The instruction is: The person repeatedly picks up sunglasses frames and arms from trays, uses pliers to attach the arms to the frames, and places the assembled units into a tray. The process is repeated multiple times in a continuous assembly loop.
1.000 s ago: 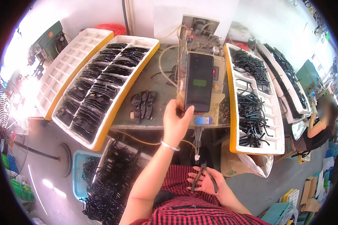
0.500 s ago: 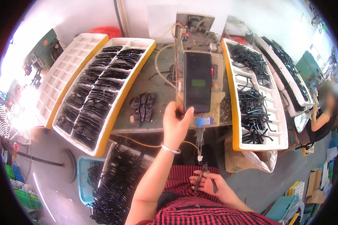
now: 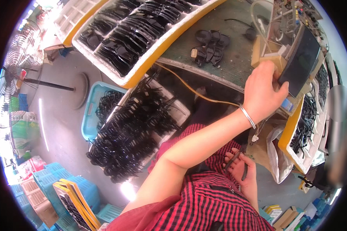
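- View has tipped down and left since a second ago: the tabletop (image 3: 235,65) now sits top right, and the floor, the fan (image 3: 17,57) and the blue crates (image 3: 65,184) fill the left. Your head moved; the work did not.
- Your left hand (image 3: 264,94) is where it was, still clamped on the lower edge of the dark flat panel (image 3: 300,61) on the fixture, thumb along the panel's side, fingers wrapped behind. Bracelet (image 3: 247,117) on that wrist.
- Panel stays upright-tilted on the fixture at the tabletop's near edge, wiring and a yellow block (image 3: 258,54) just beside it. Screen now looks dark; earlier a lit patch showed. Could be the angle, can't tell.
- Your right hand (image 3: 243,171) is still low in your lap, over the red checked shirt, loosely closed on a thin dark part (image 3: 235,163), probably a spectacle arm. Well apart from the panel, below and slightly left of it.
- My read: fixture step still in hand, lap part waiting its turn.
- Around you: small pile of dark spectacle fronts (image 3: 208,48) on the tabletop left of the panel; long yellow-edged tray (image 3: 142,73) of dark frames upper left; heap of black frames (image 3: 131,134) in the tub by your knee; orange cable (image 3: 196,92) running under the tabletop edge; another tray (image 3: 297,131) of dark parts at right.
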Motion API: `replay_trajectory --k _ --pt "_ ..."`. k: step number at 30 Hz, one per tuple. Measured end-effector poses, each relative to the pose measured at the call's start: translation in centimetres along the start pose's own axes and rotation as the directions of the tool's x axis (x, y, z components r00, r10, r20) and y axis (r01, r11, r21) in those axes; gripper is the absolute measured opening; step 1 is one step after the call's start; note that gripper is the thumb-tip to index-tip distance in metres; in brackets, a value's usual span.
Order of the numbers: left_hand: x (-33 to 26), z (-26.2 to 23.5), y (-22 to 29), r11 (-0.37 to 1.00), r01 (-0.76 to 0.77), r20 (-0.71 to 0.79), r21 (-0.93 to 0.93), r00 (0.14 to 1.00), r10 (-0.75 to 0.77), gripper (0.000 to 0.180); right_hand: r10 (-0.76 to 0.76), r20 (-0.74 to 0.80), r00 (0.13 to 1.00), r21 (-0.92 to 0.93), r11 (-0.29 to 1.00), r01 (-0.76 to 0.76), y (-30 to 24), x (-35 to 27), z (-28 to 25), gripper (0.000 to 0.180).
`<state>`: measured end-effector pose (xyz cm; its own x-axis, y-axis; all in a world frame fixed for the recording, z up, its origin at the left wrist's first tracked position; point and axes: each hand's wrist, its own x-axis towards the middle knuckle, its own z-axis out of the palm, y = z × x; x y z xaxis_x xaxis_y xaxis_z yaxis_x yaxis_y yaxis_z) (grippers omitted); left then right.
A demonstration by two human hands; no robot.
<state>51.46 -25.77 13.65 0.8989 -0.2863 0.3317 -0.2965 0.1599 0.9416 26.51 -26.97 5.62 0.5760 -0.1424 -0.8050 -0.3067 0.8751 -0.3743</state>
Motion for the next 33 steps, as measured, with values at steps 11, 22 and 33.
replay_trajectory --k 11,22,33 --pt "0.3 0.2 0.3 0.998 -0.015 -0.060 -0.057 0.998 0.012 0.032 0.213 0.203 0.956 -0.243 0.956 -0.161 -1.4 10.5 4.1 0.040" --pt "0.8 0.1 0.0 0.999 0.001 0.023 -0.041 1.000 0.000 0.034 0.254 0.032 0.967 -0.494 0.845 -0.205 8.7 28.7 11.8 0.047" --pt "1.6 0.0 -1.2 0.997 -0.009 0.096 -0.075 0.995 0.016 0.036 0.180 0.012 0.984 -0.638 0.759 -0.131 12.2 31.2 12.4 0.043"
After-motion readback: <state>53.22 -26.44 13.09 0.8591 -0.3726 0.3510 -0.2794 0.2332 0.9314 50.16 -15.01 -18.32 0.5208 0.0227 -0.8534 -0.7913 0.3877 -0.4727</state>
